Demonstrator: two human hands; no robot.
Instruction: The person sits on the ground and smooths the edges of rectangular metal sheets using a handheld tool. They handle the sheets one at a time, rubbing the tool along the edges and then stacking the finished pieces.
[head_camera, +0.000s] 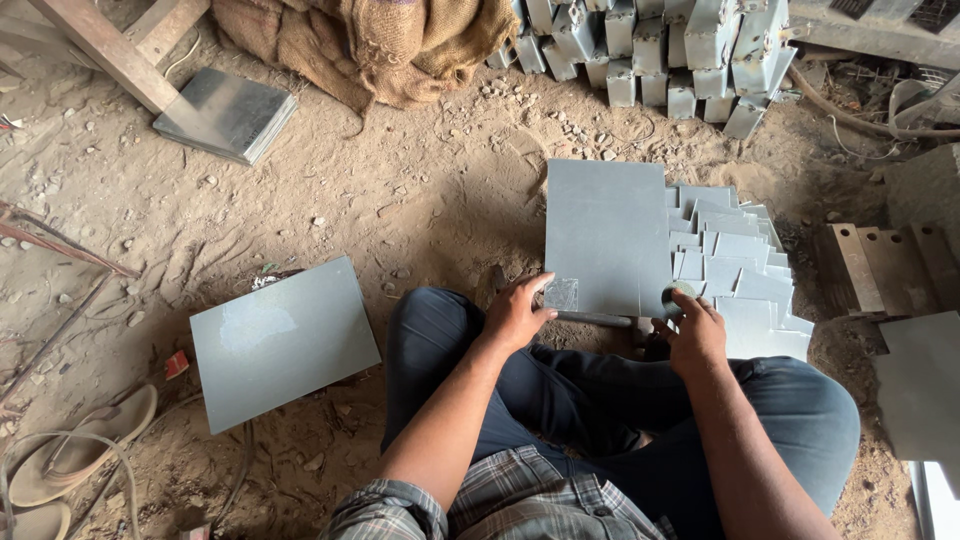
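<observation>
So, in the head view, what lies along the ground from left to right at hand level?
Sandal → loose grey sheet → left hand → large grey sheet → right hand → pile of cut grey pieces → metal brackets.
</observation>
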